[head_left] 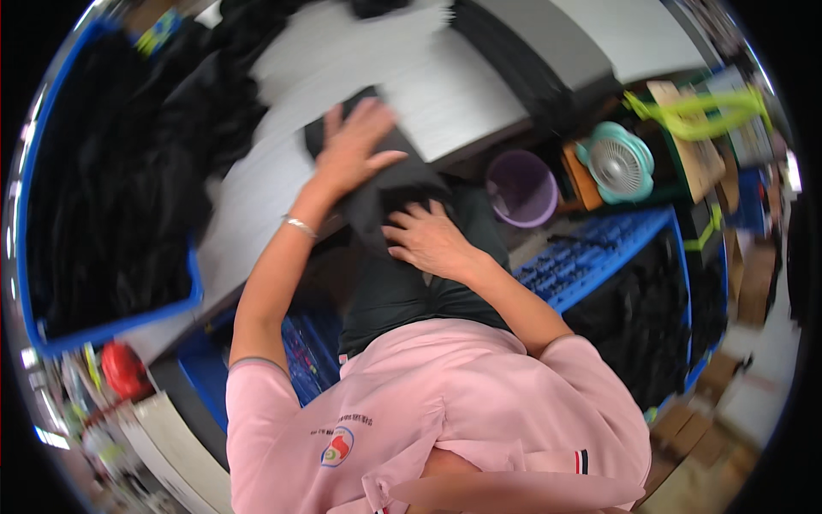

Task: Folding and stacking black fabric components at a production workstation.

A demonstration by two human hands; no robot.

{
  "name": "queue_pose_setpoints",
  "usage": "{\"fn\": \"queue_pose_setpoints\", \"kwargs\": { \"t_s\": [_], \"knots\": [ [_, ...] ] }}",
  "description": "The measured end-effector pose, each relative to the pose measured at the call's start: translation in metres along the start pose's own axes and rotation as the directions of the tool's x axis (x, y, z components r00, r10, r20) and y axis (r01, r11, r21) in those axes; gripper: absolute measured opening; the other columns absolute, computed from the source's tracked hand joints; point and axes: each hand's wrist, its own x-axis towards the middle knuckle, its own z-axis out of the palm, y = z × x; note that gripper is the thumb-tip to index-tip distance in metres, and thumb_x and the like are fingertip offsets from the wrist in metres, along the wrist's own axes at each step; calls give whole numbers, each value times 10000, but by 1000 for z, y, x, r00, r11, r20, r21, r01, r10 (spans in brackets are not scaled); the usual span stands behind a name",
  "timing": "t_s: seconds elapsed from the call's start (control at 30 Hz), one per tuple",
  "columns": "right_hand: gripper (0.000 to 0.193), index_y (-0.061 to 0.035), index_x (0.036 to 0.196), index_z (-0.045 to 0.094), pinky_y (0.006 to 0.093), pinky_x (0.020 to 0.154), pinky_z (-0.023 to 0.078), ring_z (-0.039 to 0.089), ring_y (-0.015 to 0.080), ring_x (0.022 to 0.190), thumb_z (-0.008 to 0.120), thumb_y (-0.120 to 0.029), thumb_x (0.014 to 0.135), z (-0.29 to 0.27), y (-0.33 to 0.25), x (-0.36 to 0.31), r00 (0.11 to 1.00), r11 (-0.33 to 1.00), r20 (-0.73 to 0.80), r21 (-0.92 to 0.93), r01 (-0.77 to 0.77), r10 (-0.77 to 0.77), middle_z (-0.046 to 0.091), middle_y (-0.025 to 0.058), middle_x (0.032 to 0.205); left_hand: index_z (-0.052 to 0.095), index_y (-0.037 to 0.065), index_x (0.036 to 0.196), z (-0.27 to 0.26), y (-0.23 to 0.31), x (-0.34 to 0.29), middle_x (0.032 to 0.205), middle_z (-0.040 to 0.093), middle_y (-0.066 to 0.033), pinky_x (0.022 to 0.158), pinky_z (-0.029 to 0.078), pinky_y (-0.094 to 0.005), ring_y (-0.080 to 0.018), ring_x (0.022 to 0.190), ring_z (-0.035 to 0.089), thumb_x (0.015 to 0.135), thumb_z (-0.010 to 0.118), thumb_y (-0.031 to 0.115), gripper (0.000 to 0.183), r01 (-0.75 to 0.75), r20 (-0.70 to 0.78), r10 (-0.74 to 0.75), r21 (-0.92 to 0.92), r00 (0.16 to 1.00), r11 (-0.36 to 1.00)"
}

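A piece of black fabric (402,167) lies on the light grey table (445,98), its near end hanging over the edge towards my lap. On its far part rests my left hand (351,146), fingers spread and slightly blurred, with a silver bracelet at the wrist. My right hand (432,242) touches the near part of the fabric close to the table edge, its fingers apart. Neither hand grips anything.
At left a blue bin (116,332) holds a heap of black garments. More folded black fabric (514,68) lies at the table's far right. To the right are a purple bucket (535,201), a turquoise fan (618,163) and a blue crate (685,283) with black fabric.
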Motion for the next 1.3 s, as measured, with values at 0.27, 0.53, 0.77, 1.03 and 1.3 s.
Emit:
{"fn": "queue_pose_setpoints", "kwargs": {
  "t_s": [0.27,0.53,0.77,1.03,1.3],
  "knots": [
    [495,-66,1315,568,430,1057,440,526,272,1265,751,-173,868,16,12,-69,473,732,-579,633,-253,664,512,150,1387,323,101,1550,22,9,-27,1627,273,-118,1170,87,-633,-349,1524,152,965,519,577,779,339,-5,-343,164,939,926],
    [422,37,1227,626,338,908,520,634,204,1049,759,-69,841,73,35,-105,580,-371,251,923,96,775,691,105,1136,262,20,1554,27,90,-36,1645,191,-166,1197,61,-595,-394,1524,97,1020,488,456,726,366,21,-371,-229,928,902],
    [307,32,1155,653,375,917,548,684,241,967,731,-62,874,60,73,-298,233,-318,223,766,558,947,696,128,1103,430,-40,1453,34,-15,-68,1543,342,-280,1202,206,-468,-393,1463,281,1051,444,397,594,460,-162,-519,-300,839,836],
    [440,1,1323,563,474,1083,444,560,287,1231,529,-266,975,24,119,-631,-455,365,-79,723,587,887,599,137,1349,533,-35,1351,47,13,-65,1433,491,-262,1164,261,-504,-392,1395,389,994,563,357,531,427,-222,-413,19,883,904],
    [503,53,1316,541,372,748,582,654,299,950,689,-107,862,15,184,-552,-872,178,-193,976,-125,449,613,216,1210,508,-16,1372,33,10,-59,1499,368,-303,1180,229,-519,-453,1428,294,966,600,360,561,530,-258,-541,-116,800,840]
  ]
}}
